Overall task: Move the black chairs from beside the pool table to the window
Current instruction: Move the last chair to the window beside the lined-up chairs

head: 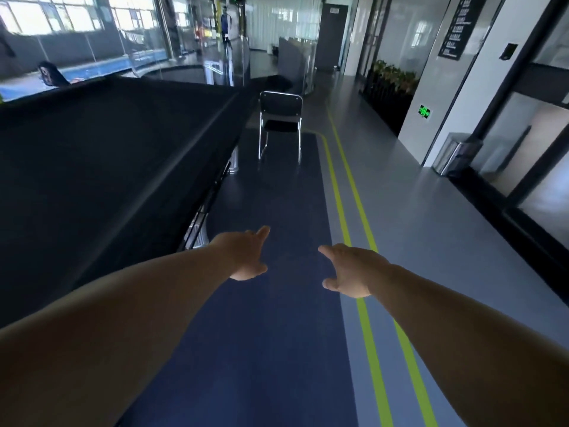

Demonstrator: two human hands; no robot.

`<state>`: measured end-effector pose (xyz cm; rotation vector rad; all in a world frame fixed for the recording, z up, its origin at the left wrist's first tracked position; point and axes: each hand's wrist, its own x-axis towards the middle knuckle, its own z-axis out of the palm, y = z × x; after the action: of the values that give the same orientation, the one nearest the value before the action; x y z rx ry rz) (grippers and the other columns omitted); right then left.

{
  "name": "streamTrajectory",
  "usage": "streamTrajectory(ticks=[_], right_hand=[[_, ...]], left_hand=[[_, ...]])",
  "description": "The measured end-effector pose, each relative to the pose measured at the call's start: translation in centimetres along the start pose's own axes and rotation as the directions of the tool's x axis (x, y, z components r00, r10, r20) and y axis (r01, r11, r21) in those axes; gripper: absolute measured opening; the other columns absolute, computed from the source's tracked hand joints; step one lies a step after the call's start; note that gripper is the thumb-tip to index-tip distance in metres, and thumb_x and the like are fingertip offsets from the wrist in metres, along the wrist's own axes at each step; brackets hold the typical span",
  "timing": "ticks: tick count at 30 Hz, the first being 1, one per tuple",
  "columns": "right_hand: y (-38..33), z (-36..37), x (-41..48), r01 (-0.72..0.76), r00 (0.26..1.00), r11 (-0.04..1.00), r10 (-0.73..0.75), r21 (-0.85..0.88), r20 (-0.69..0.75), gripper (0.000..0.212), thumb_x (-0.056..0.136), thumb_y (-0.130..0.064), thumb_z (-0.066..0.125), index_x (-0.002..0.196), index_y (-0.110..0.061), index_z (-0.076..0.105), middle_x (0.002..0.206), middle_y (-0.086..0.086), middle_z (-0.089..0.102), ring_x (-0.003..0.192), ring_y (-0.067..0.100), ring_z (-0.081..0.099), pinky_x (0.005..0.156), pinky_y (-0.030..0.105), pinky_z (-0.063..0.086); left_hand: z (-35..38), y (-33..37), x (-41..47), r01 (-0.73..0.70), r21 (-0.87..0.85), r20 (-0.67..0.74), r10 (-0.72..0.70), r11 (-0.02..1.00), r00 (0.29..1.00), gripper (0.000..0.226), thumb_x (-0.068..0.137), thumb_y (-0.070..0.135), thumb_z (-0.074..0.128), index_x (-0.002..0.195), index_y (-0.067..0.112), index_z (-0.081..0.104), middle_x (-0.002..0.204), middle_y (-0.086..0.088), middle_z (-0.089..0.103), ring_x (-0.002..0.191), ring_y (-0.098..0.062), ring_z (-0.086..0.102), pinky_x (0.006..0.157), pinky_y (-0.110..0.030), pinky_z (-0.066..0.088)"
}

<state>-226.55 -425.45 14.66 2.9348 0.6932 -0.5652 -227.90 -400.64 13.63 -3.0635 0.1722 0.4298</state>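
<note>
Nothing is held: left hand [246,257] and right hand [351,269] are stretched forward, fingers loose. Chair [280,124] is seen well ahead, beside covered pool table [107,167]. Wall sign [458,26] writing is too small to be read.

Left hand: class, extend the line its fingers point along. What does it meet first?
Probably the black chair ahead beside the pool table; only bare floor lies between it and the left hand. Depth is unclear, so this is a judgement.

Open floor [277,195] ahead — pool table [107,164] hems the left, chair [280,106] seemingly stands mid-lane.
</note>
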Motion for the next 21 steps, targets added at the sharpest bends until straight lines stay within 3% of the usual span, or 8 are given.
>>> streamTrajectory(ticks=[4, 11, 17, 21], right_hand=[[4.2, -5.3, 10.7, 0.032, 0.999, 0.999, -0.032, -0.012, 0.001, 0.082, 0.099, -0.05, 0.051, 0.16, -0.028, 0.003, 0.166, 0.002, 0.016, 0.144, 0.03, 0.035, 0.11, 0.043, 0.038], [10.8, -12.4, 31.8, 0.081, 0.996, 0.996, -0.082, -0.045, -0.03, 0.081, 0.098, -0.05, 0.053, 0.16, -0.027, 0.006, 0.165, 0.003, 0.02, 0.143, 0.029, 0.036, 0.106, 0.042, 0.038], [16.5, -18.5, 50.4, 0.062, 0.998, 0.994, -0.06, -0.088, 0.024, 0.08, 0.099, -0.048, 0.052, 0.16, -0.024, 0.006, 0.162, 0.007, 0.025, 0.138, 0.032, 0.042, 0.102, 0.041, 0.04], [20.4, -24.2, 61.8, 0.066, 0.998, 0.998, -0.066, -0.025, -0.005, 0.079, 0.098, -0.05, 0.052, 0.16, -0.026, 0.009, 0.162, 0.004, 0.026, 0.139, 0.029, 0.041, 0.103, 0.04, 0.039]], left_hand=[[-3.6, -2.3, 10.4, 0.017, -0.01, -0.023, -0.017, 1.0, 1.0, 0.091, 0.094, 0.055, 0.05, 0.157, 0.027, -0.009, 0.147, -0.004, 0.047, 0.125, -0.028, 0.054, 0.097, -0.045, 0.049], [-7.8, -8.9, 31.9, 0.036, -0.01, -0.051, -0.036, 0.999, 0.998, 0.091, 0.091, 0.058, 0.049, 0.156, 0.028, -0.007, 0.141, -0.001, 0.051, 0.124, -0.027, 0.055, 0.097, -0.045, 0.048], [-12.0, -15.1, 51.3, 0.014, 0.03, -0.053, -0.012, 0.999, 0.999, 0.089, 0.092, 0.056, 0.049, 0.156, 0.028, -0.005, 0.134, -0.001, 0.057, 0.118, -0.027, 0.059, 0.096, -0.044, 0.047], [-16.8, -18.1, 63.3, 0.006, 0.012, -0.05, -0.005, 1.0, 0.999, 0.089, 0.093, 0.055, 0.05, 0.157, 0.028, -0.004, 0.128, -0.001, 0.058, 0.114, -0.026, 0.059, 0.086, -0.04, 0.048]])
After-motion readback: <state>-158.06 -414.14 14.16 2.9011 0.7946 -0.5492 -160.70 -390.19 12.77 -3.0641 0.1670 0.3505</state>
